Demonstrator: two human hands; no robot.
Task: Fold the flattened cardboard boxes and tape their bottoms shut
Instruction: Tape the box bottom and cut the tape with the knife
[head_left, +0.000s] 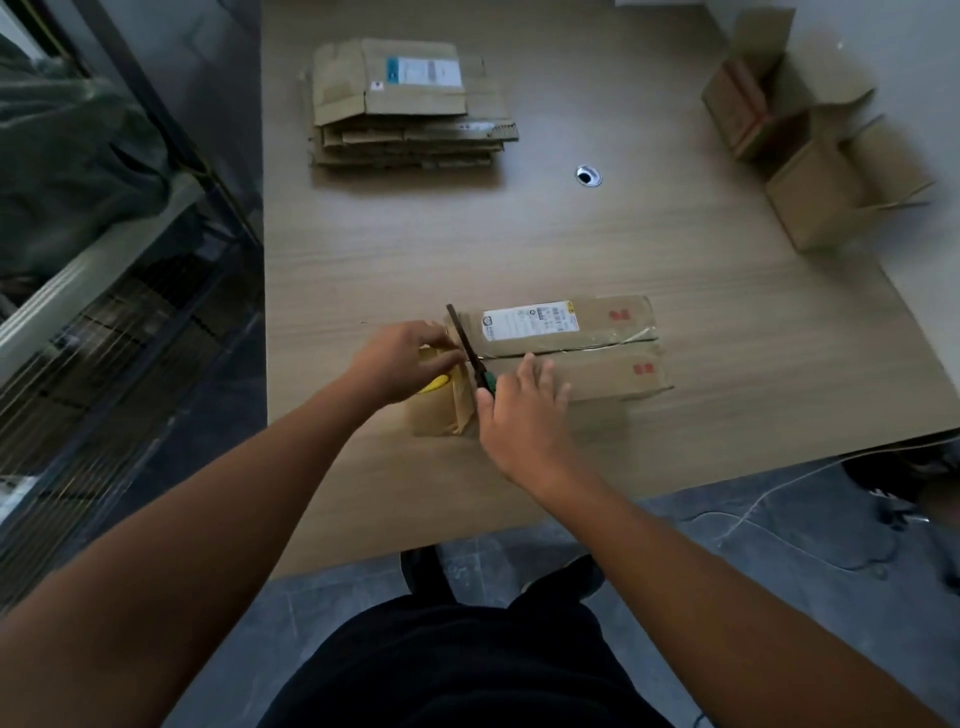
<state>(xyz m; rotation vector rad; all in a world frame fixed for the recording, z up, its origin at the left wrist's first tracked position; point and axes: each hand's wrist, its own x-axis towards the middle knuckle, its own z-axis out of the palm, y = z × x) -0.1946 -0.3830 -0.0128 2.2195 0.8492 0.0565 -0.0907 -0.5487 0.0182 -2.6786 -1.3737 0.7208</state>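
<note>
A folded cardboard box (587, 348) lies near the table's front edge, its two flaps meeting along a clear taped seam and a white label on the far flap. My left hand (402, 358) grips a roll of brown tape (441, 402) with a yellow core at the box's left end. My right hand (522, 410) holds green-handled scissors (467, 348), whose dark blades point away from me across the tape strip at the box's left edge. A stack of flattened boxes (410, 104) lies at the far left of the table.
Two assembled open boxes (815, 150) stand at the table's far right edge. A round cable hole (588, 175) sits in the wooden table (571, 244). A glass railing runs along the left side. Cables lie on the floor at right.
</note>
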